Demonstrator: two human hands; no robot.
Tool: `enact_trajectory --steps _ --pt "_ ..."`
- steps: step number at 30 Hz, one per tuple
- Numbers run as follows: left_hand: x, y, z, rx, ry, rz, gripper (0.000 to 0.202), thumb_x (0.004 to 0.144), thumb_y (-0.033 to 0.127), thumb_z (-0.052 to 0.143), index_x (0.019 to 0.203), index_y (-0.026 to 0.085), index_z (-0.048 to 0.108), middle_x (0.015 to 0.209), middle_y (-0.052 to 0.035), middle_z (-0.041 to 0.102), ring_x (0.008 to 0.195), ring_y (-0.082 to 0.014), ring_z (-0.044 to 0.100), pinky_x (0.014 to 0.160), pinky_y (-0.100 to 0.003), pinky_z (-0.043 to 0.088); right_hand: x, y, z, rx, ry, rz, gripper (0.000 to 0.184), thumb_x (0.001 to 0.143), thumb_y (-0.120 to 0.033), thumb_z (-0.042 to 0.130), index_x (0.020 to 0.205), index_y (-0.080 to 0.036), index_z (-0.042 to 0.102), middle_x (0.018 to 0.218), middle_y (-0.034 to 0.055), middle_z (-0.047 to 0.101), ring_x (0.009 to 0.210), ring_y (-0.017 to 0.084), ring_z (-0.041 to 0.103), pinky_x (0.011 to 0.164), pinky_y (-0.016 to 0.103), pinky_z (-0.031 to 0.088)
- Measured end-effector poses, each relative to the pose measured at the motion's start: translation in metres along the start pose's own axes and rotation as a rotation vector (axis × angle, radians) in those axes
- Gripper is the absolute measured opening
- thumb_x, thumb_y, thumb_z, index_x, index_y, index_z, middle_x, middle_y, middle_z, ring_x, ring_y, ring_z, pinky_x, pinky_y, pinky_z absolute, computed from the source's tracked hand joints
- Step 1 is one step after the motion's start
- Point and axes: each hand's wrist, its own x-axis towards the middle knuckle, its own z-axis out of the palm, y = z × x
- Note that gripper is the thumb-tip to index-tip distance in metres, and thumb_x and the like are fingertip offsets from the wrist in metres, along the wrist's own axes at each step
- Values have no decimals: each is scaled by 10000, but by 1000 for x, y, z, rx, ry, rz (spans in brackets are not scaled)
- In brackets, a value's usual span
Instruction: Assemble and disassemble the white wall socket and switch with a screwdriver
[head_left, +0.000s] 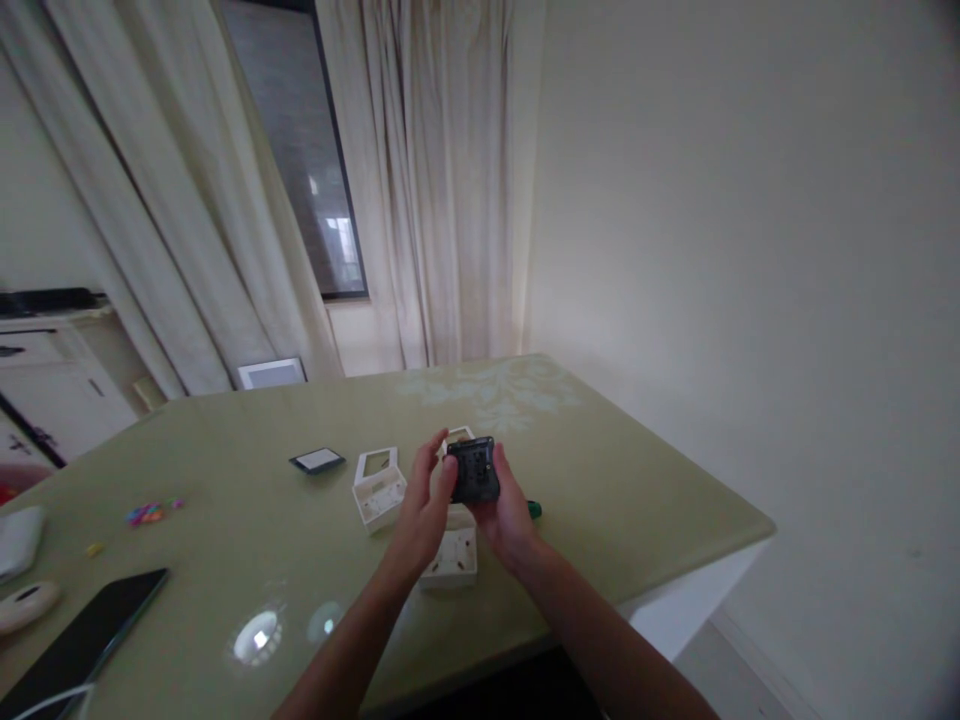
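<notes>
Above the table, a black square wall switch (pixel 474 470) is held up with its moulded back side showing. My right hand (pixel 511 512) is closed on its right edge, with the thumb along the side. From the left, my left hand (pixel 424 505) grips its other edge between thumb and fingers. Below my hands stands a white mounting box (pixel 453 556), its inside facing up with small dark screws in it. A second white mounting box (pixel 379 498) is left of my left hand, with a white frame (pixel 365 466) behind it. Another white frame (pixel 459 434) is partly hidden behind the switch.
A green object (pixel 534 509) is half hidden behind my right hand. Further left lie a dark-edged panel (pixel 317 459), small colourful pieces (pixel 154 512), a black tablet-like slab (pixel 86 640) with a white cable, and a white rounded object (pixel 28 606). The table's right edge (pixel 701 565) drops off.
</notes>
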Motion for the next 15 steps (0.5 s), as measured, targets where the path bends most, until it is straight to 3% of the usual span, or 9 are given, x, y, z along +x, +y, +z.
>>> enact_trajectory --steps 3,6,10,15 --pt "1 -9 8 -276 111 -155 686 1096 721 330 1406 227 692 1510 -167 675 1453 -345 601 1214 -571 476 1 -14 6 -266 -63 -171 731 928 -838 615 1392 -281 707 1449 85 712 1394 300 598 1263 473 374" --pt "1 -13 10 -525 121 -243 677 1052 685 375 1210 181 799 1300 -176 790 1307 -361 717 1118 -541 577 3 -25 11 -572 -231 -295 760 791 -675 889 1412 -274 710 1484 108 689 1454 351 526 1313 504 248" --pt "0 -14 9 -748 154 -268 506 955 534 513 1116 183 840 1237 -149 820 1316 -338 714 1147 -486 562 9 -26 17 -968 -389 -446 755 913 -648 779 1511 -215 621 1484 172 672 1418 391 538 1265 576 278" --pt "-2 -19 8 -873 161 -264 493 919 430 521 1219 178 821 1336 -146 789 1395 -320 665 1183 -463 530 11 -22 22 -1189 -407 -541 729 947 -647 743 1513 -213 591 1458 178 684 1363 399 568 1189 558 347"
